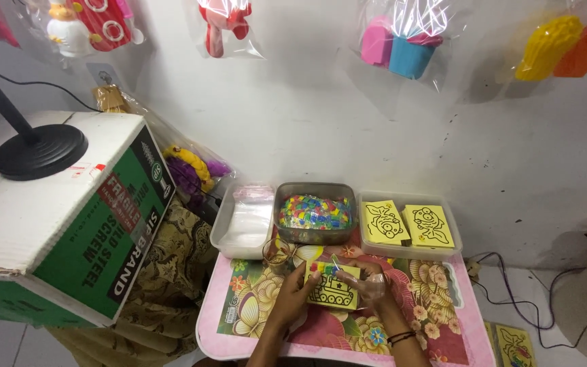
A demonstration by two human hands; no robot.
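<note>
Both hands (334, 289) grip yellow card (333, 286); metal tray (314, 234) holds, seemingly, coloured beads (314, 211).

A white wall (307, 102) has bagged plastic toys (402, 41) hanging on it; a large cardboard box (69, 217) stands left; the floor (538, 299), perhaps tiled, is pale.

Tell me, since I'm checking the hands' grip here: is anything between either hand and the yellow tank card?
Nothing visible is. The left hand grips the yellow tank card by its left edge, and the right hand touches its right side, seemingly through a clear plastic bag. The bowl of coloured pieces sits apart, behind the card.
</note>
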